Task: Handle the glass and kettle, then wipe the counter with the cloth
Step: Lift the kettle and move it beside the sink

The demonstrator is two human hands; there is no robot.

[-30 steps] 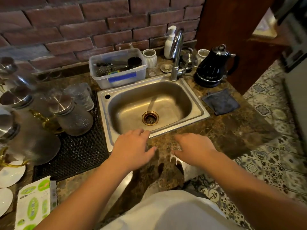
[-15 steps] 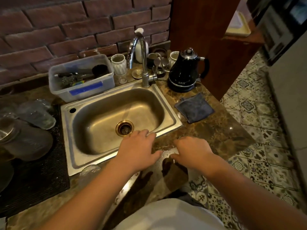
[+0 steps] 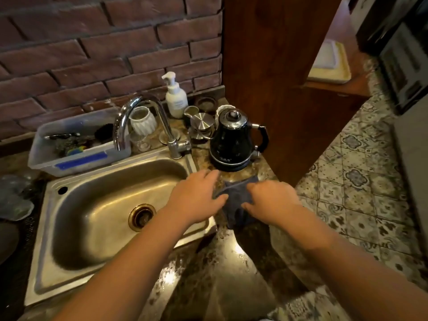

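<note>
The cloth [image 3: 237, 201] lies flat on the desk [image 3: 234, 269] at centre frame, just right of the sink [image 3: 111, 218] and directly below the kettle [image 3: 232, 141], its longer side running from the kettle toward the lower edge of the frame. Both hands flank it: the left hand [image 3: 196, 199] touches its left edge, the right hand [image 3: 271, 201] overlaps its right side. Fingers of both are loosely spread, grasping nothing. Judged equally near; the cloth sits between the two thumbs.

Both hands cover much of the cloth [image 3: 236, 200]; glassware [image 3: 14, 198] at the frame's left edge is cut off and blurred; tub [image 3: 76, 158] contents are indistinct.
</note>
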